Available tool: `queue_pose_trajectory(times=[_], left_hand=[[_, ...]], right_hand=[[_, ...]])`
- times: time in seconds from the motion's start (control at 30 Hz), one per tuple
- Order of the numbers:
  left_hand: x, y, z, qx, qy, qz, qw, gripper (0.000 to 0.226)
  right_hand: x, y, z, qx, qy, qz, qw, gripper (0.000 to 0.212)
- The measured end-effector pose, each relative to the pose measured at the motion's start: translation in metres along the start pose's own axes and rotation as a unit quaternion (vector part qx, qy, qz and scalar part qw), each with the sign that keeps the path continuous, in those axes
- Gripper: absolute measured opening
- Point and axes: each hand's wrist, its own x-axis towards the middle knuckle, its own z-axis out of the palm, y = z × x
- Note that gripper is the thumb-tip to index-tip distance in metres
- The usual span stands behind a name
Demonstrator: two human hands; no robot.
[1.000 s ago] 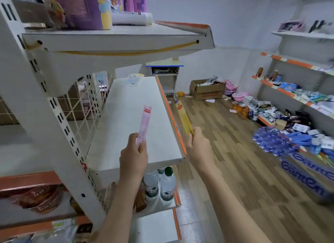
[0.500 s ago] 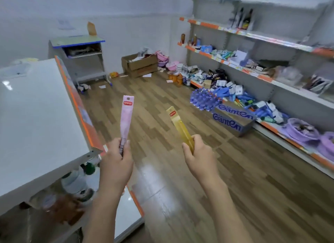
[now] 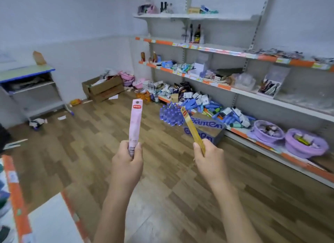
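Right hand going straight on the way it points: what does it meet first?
Likely the printed cardboard box standing ahead, past the tip of the yellow packet that the right hand grips. Bare floor lies between; depth is unclear.

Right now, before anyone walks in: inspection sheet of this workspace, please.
Surface: wood-pattern floor with paper scraps on it; white shelf board at lower left.
Job's things: pink packet upright in left hand; yellow packet leaning left in right hand; the packets are apart.
Clutter: bottled water pack, printed carton and loose goods heaped below the wall shelves; open brown carton at the back wall.
Fingers: curled round each packet's lower end, both hands.
Cables: nothing seen.
Surroundings: purple baskets on the lowest shelf; small desk at left; white walls.
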Motion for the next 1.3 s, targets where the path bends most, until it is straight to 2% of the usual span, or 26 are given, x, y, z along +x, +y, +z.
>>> queue_pose_trajectory(times=[0.33, 0.7, 0.9, 1.03, 1.3], left_hand=[[0.110, 0.026, 0.113, -0.043, -0.039, 0.002, 0.998, 0.025], [0.287, 0.091, 0.237, -0.094, -0.117, 0.083, 0.985, 0.026], [0.318, 0.117, 0.322, -0.080, -0.194, 0.117, 0.971, 0.030], [0.325, 0.141, 0.385, -0.080, -0.230, 0.136, 0.960, 0.025], [0.324, 0.221, 0.493, -0.117, -0.259, 0.150, 0.947, 0.029]], right_hand=[[0.127, 0.042, 0.002, -0.018, 0.019, 0.044, 0.999, 0.029], [0.303, 0.051, -0.009, -0.039, 0.117, 0.064, 0.990, 0.027], [0.355, 0.094, -0.028, -0.061, 0.142, 0.120, 0.981, 0.029], [0.391, 0.132, -0.052, -0.078, 0.158, 0.148, 0.973, 0.028], [0.477, 0.207, -0.132, -0.085, 0.192, 0.140, 0.968, 0.027]])
